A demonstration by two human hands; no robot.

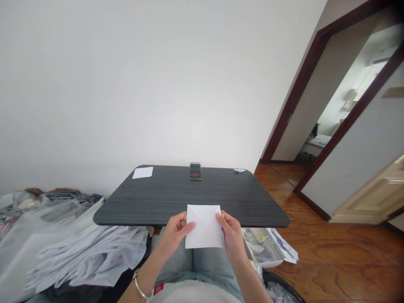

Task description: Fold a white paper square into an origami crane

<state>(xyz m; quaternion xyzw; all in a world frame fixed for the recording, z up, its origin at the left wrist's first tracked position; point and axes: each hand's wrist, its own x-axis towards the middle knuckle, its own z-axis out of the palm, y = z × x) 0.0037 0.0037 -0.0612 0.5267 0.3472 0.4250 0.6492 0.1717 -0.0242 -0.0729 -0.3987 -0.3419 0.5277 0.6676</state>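
Observation:
A white square of paper with a diagonal crease is held up over my lap, just at the near edge of the dark table. My left hand pinches its left side, thumb on the front face and fingers behind. On the opposite side, my right hand grips the paper the same way, its thumb near the upper right corner. The fingers behind the sheet are partly hidden. A silver bangle circles my left wrist.
On the table's back left lies another white paper sheet. A small dark stand-like object sits at the back middle, a small folded white paper piece at the back right. Piled cloth is left; a box stands right, below the table.

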